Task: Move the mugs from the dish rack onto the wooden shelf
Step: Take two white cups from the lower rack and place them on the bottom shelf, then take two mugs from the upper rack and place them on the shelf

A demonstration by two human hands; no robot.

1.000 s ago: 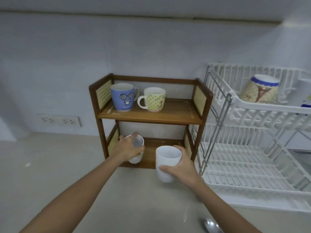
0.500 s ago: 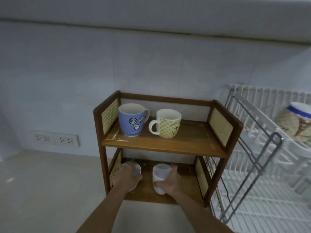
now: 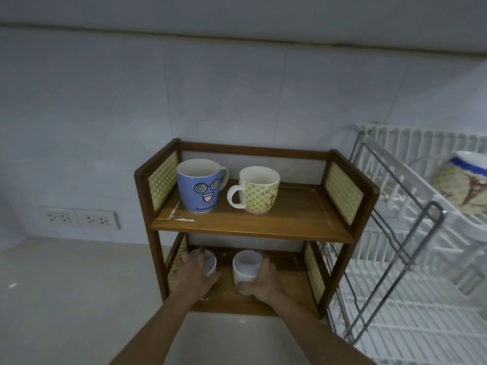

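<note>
1. Left hand (image 3: 196, 272), low centre of the frame, is wrapped over a white mug (image 3: 208, 263) from the near side, fingers curled on its rim and wall, thumb low on the right.
2. That mug sits at the left end of the shelf's (image 3: 253, 227) bottom tier, just beside the woven side panel; whether its base is fully down, I cannot tell, the hand covers it.
3. Right hand (image 3: 264, 279), just right of the left, grips a second white mug (image 3: 246, 268) around its right side, thumb across the front near the base, fingertips up by the rim.
4. This mug stands upright, mouth open upward, mid-left on the bottom tier, near the first mug but apart from it.
5. Both forearms rise from the bottom edge and converge on the lower tier.
6. Up on the top tier: a blue mug (image 3: 201, 189) with a cartoon face at the left, and a cream patterned mug (image 3: 259, 191) just beside it, handle pointing left toward the blue one. Both upright.
7. The right part of the top tier is bare wood.
8. At the right of the frame stands the white rack (image 3: 411, 233), touching or nearly touching the shelf.
9. On its upper level, far right edge, one patterned mug (image 3: 463, 185) with a blue rim band lies tilted, partly cut off by the frame.
10. Left of the shelf, wall sockets (image 3: 79, 219) sit low on the tiles above the pale counter (image 3: 79, 299).
</note>
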